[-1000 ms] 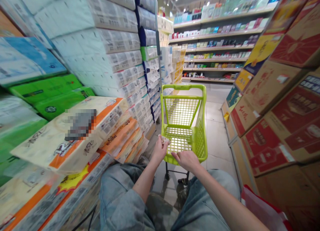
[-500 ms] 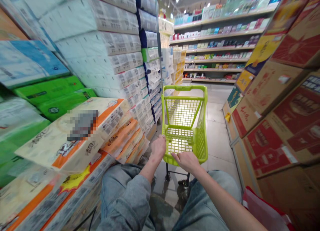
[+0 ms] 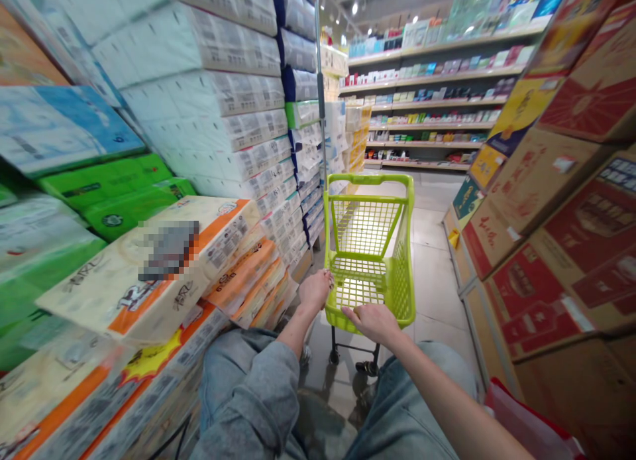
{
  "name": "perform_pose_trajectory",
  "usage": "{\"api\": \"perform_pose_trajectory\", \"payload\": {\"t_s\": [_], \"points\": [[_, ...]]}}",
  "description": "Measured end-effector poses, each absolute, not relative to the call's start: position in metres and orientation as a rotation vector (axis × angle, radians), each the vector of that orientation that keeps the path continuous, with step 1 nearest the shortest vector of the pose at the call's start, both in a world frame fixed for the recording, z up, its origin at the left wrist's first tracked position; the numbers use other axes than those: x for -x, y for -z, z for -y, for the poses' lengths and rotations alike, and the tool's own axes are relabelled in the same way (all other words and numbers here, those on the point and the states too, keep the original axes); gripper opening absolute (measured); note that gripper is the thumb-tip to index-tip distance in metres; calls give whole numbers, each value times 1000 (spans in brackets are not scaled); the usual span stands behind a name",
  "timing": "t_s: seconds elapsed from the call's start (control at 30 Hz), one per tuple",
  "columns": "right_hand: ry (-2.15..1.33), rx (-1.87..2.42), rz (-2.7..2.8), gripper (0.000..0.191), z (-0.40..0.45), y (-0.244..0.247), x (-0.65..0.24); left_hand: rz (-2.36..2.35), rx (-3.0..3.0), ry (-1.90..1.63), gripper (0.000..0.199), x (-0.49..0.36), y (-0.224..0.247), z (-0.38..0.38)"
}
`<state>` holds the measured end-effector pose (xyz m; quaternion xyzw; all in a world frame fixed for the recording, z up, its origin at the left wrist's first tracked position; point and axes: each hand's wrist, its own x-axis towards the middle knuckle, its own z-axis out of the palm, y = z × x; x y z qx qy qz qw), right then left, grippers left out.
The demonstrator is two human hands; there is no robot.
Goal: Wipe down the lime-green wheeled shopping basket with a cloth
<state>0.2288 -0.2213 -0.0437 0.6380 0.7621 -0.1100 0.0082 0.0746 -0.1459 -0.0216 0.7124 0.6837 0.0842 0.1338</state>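
Note:
A lime-green shopping cart point(image 3: 405, 278) with a grid basket stands in front of my knees, its basket bare inside. My left hand point(image 3: 315, 291) is closed at the near left corner of the cart's rim; the fingertips are partly hidden. Over the near rim lies my right hand point(image 3: 373, 322), its fingers curled round the edge and the thumb pointing left. Under the basket, dark legs and small black wheels point(image 3: 366, 367) show on the floor.
To my left, tissue packs point(image 3: 183, 268) are piled up, with tall white stacks point(image 3: 238, 115) behind. Red and brown cartons point(image 3: 531, 281) line the right side. A tiled aisle point(image 3: 431, 248) runs forward to stocked shelves point(image 3: 427, 109). A thin metal pole point(image 3: 320, 95) stands left of the cart.
The whole view has shifted slightly, with the shelves and stacks a little lower in the picture. Both hands stay in the same place on the cart.

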Motion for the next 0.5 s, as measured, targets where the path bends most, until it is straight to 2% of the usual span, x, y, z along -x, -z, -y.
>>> {"api": "perform_pose_trajectory", "payload": {"t_s": [0.27, 0.5], "points": [[470, -1983, -2331, 86, 212, 45, -239, -1819, -1876, -473, 43, -74, 35, 136], [469, -1981, -2316, 84, 214, 44, -256, -1639, -1705, -789, 36, -81, 60, 163]]}}
